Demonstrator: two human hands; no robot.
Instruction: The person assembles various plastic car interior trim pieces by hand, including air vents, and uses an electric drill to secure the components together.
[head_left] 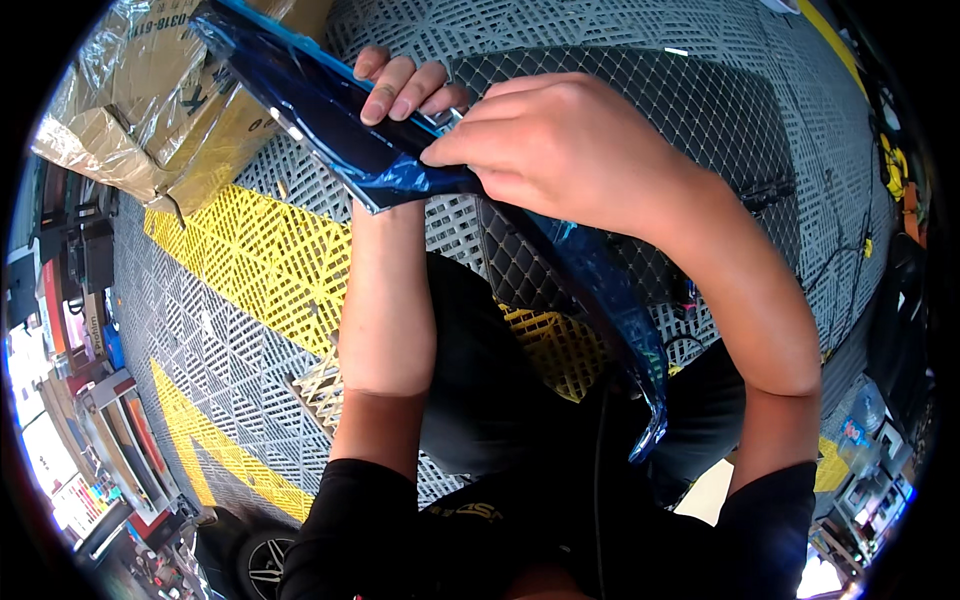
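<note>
Trim piece [330, 110], long, dark and glossy under blue film, slants from the upper left down to the two hands, held up off the floor; beyond the right hand a blue-filmed length that looks like the same part runs down between the person's legs, ending in a narrow tip near the lap. The left forearm rises almost straight from the lower edge and passes beneath the piece, so that the left hand [405, 92] comes out on the far side, its fingers curled back over the edge, side by side and clamped on it; the palm is hidden. The right arm bends sharply at the elbow and swings in from the right, the wrist flexed and the back of the hand turned up. On the right hand [545, 140] the fingers are drawn together and pinched on the near end of the piece, close by the left fingertips; whether film alone or the part itself lies between them I cannot tell. Beneath the hands spreads a black quilted mat [640, 120] with pale diamond stitching, laid over open-lattice floor tiles [250, 250] in grey and yellow. A cardboard box [220, 135] in clear plastic stands at the upper left, crowded shelving [130, 440] lines the left rim, a wheel [266, 562] shows at the lower left, and a plastic bottle [866, 408] stands at the right.
</note>
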